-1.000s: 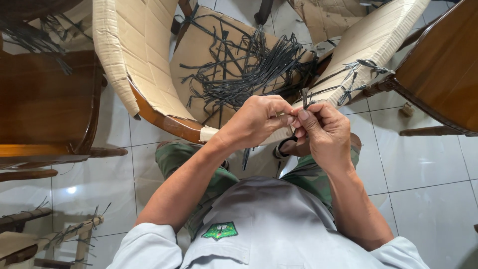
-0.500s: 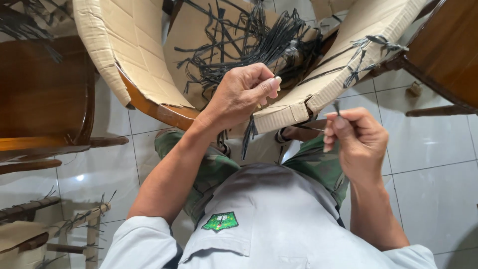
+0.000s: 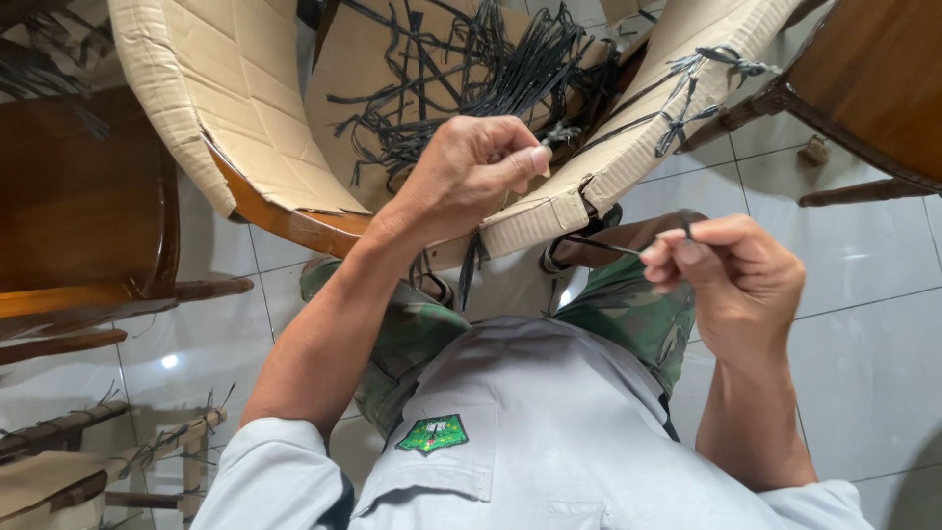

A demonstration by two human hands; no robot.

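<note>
A wooden chair frame wrapped in beige woven webbing point(image 3: 211, 118) lies tipped in front of me, with a tangle of dark thin strips point(image 3: 500, 74) inside it. My left hand point(image 3: 471, 172) rests over the front webbing edge point(image 3: 549, 211), fingers closed, pinching a strip end between thumb and forefinger. My right hand point(image 3: 736, 280) is held to the right of the frame and pinches one dark strip point(image 3: 599, 243), which runs taut from my fingers to the webbing edge. More dark strips are knotted along the right webbing band point(image 3: 702, 69).
Dark wooden chairs stand at the left point(image 3: 88, 216) and the upper right point(image 3: 873, 88). Another woven frame with strip ends lies at the lower left point(image 3: 108, 442). The floor is pale glossy tile point(image 3: 863, 363). My knees in camouflage trousers point(image 3: 628, 314) are under the frame.
My hands were together at the webbing edge. The right hand has since pulled away to the right and down, drawing a dark strip out taut. The left hand stayed on the edge.
</note>
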